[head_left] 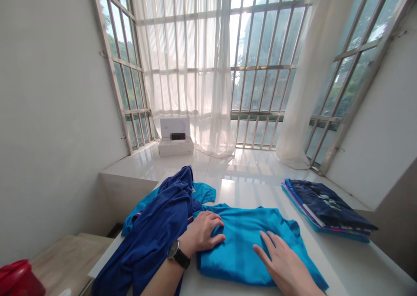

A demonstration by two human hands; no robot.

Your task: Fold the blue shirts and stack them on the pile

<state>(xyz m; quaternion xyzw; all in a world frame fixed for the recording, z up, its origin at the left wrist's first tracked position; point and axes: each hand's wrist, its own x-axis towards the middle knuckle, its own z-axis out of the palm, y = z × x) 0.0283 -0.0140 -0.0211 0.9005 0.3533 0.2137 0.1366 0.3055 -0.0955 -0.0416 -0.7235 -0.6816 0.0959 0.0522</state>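
A bright blue T-shirt (243,244) lies on the white table, its lower edge doubled over and its upper part spread flat. My left hand (205,231), with a black watch on the wrist, rests on the left side of the shirt, fingers apart and nothing gripped. Over the right part of the same shirt is my right hand (280,257), its fingers spread; whether it presses on the cloth I cannot tell. Under and beside my left forearm lies a crumpled dark blue garment (146,231), with another bright blue garment (205,192) partly beneath it.
A stack of folded clothes (325,205), dark navy on top, sits on the right. At the back, a white box (176,146) stands on the sill by the sheer curtains (211,92) and barred windows. A red object (21,278) shows at the lower left.
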